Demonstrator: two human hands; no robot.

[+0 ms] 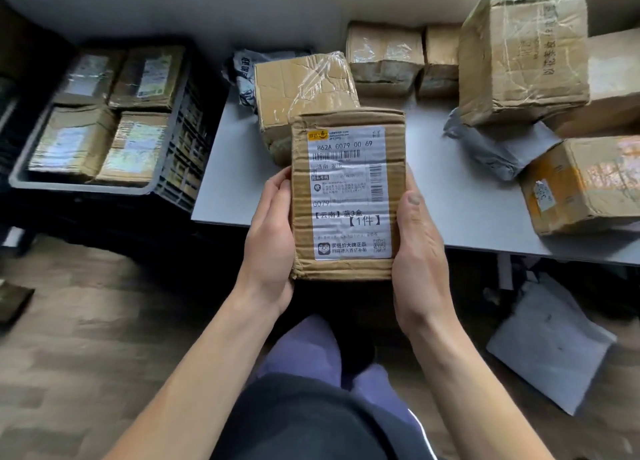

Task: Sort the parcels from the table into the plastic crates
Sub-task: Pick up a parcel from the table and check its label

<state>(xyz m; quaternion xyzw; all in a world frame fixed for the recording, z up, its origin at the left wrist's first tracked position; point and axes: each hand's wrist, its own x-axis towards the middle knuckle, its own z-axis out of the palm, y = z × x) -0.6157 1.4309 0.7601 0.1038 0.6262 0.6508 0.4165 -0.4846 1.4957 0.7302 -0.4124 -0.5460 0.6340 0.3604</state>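
Head view: parcels (523, 54) crowd grey table (450, 200), wooden floor (86, 338).

Over the desk's (450, 196) near edge, the ribbed parcel (349, 272) is matt brown corrugated cardboard, creased and rough, with a smooth white paper label (349, 168). The desk top is smooth, matt pale grey. At the desk's far right, the big box (523, 51) is crumpled cardboard under glossy clear tape; the grey mailer (498, 148) is wrinkled plastic film. Left of the desk, the crate (183, 148) is dark latticed plastic. Below the desk, the floor (86, 321) looks like matt wood.
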